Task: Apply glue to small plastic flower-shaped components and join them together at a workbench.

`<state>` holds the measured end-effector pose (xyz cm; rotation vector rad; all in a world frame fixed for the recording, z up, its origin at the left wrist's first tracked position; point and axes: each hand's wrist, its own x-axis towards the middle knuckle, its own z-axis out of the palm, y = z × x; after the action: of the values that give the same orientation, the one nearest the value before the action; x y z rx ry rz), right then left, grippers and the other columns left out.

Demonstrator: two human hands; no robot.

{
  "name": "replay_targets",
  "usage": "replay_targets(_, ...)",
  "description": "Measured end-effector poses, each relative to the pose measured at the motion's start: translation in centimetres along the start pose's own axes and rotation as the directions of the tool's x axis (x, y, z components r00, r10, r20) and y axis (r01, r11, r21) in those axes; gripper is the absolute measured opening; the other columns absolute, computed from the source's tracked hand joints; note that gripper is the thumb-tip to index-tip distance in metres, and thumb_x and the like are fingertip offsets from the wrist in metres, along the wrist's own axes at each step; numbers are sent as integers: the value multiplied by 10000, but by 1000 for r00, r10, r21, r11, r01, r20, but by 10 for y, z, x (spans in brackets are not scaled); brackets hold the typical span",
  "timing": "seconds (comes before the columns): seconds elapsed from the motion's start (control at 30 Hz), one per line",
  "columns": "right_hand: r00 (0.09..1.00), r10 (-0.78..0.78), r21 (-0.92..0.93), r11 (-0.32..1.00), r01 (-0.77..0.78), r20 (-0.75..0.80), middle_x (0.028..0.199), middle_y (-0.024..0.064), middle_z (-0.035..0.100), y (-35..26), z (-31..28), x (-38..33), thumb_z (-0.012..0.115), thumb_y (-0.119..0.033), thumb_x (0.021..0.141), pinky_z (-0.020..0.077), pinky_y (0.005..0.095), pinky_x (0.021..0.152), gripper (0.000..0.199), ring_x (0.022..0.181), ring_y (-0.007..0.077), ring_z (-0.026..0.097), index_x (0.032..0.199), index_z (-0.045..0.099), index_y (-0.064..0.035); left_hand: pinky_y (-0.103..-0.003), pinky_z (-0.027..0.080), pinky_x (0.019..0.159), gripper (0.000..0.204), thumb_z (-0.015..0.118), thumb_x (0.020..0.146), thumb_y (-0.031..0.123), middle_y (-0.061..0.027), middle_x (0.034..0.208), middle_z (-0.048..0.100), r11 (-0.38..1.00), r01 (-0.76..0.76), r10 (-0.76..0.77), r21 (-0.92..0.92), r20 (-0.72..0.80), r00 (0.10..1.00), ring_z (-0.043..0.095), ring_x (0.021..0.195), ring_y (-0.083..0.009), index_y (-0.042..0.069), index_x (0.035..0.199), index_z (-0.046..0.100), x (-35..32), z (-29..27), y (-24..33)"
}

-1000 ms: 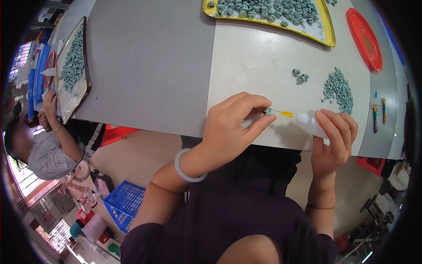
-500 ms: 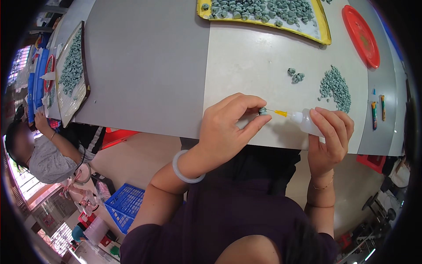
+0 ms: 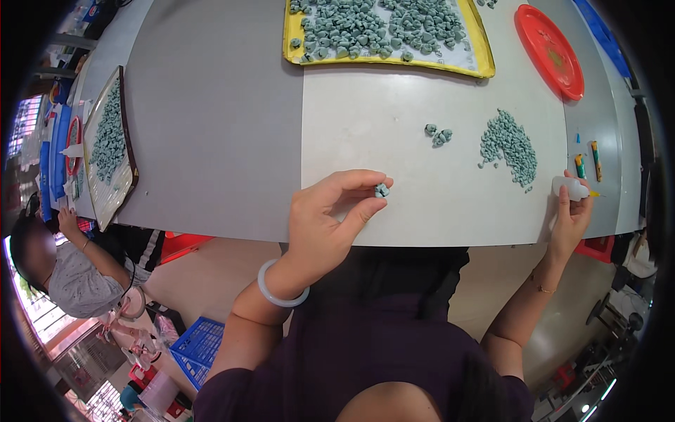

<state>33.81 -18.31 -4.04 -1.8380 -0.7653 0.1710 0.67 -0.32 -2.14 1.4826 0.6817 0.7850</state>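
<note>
My left hand (image 3: 325, 221) pinches a small grey-green lumpy piece (image 3: 382, 190) between thumb and forefinger, just above the white part of the table. Far to the right, my right hand (image 3: 571, 224) holds a white squeeze bottle (image 3: 569, 188) tipped on its side, its yellow needle tip (image 3: 595, 195) pointing right. Between the hands and farther back lies a little cluster of larger green pieces (image 3: 441, 137). Beside it, a pile of tiny green pieces (image 3: 512, 146) spreads over the table.
A yellow-rimmed tray (image 3: 394, 68) full of green lumps stands at the back. A red oval dish (image 3: 552, 53) sits at the back right, with small tubes (image 3: 597, 162) nearer. At left are another tray (image 3: 105, 197) of pieces and a seated co-worker (image 3: 84, 271).
My right hand has carried the squeeze bottle away from the piece to the table's right side. The left hand keeps its pinch. The whole view has shifted slightly.
</note>
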Motion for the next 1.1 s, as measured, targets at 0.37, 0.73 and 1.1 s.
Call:
replay_targets(0.37,864,-478,-285,860,424,-158,921,78,548,-28,27,-31,589,57,780,434,283,733,227,800,149,512,989,508,22,-303,504,797,210,587,792,-61,-161,936,633,999,-8,7,41,21,1000,627,866,-203,-43,999,553,1,2,-1)
replay_targets(0.73,784,-420,-335,735,589,458,764,48,557,-90,103,-21,648,33,673,417,292,612,134,716,211,503,779,613,-42,-289,504,775,203,576,793,-76,-140,920,637,998,-28,28,54,6,1000,623,844,-182,-38,991,563,-4,1,-2)
replay_targets(1.1,793,-236,-152,912,380,562,770,65,539,-100,114,-39,620,54,701,424,281,591,120,685,205,527,790,572,-10,-240,495,686,196,637,731,-73,-99,840,636,979,-91,88,182,23,996,615,749,-148,-18,919,622,0,0,1)
